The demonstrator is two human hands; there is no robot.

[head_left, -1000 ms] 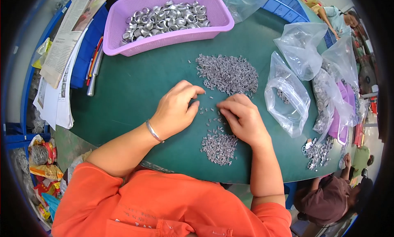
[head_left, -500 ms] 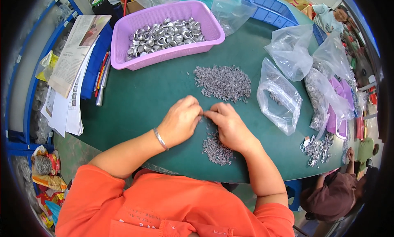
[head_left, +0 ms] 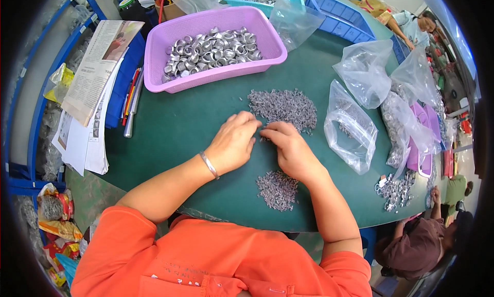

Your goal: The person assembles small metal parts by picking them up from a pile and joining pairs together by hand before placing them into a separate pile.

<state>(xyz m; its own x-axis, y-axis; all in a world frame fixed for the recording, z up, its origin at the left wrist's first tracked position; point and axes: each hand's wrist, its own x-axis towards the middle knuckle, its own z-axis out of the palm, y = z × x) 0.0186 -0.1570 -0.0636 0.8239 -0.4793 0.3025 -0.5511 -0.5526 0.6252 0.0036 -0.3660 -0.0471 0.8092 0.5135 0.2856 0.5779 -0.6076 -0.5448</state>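
Two heaps of tiny grey parts lie on the green table, too small to name: a larger far heap (head_left: 283, 109) and a smaller near heap (head_left: 277, 190). My left hand (head_left: 232, 142), with a silver bangle on its wrist, is at the near left edge of the larger heap. Its fingers are curled, with the thumb a little apart from the index finger. My right hand (head_left: 292, 149) is closed beside it, thumb and index fingertips together at the heap's near edge. A small gap separates the hands. Whatever either hand holds is hidden or too small to make out.
A purple basket (head_left: 216, 78) of metal rings stands at the back left. Clear plastic bags (head_left: 351, 127) and loose metal parts (head_left: 395, 190) lie to the right. Papers (head_left: 92, 106) and pens (head_left: 133, 104) are on the left. Other people sit at the right.
Both hands have moved away from the smaller heap toward the larger one and slightly apart; their fingertips were together before. The whole view has shifted slightly.
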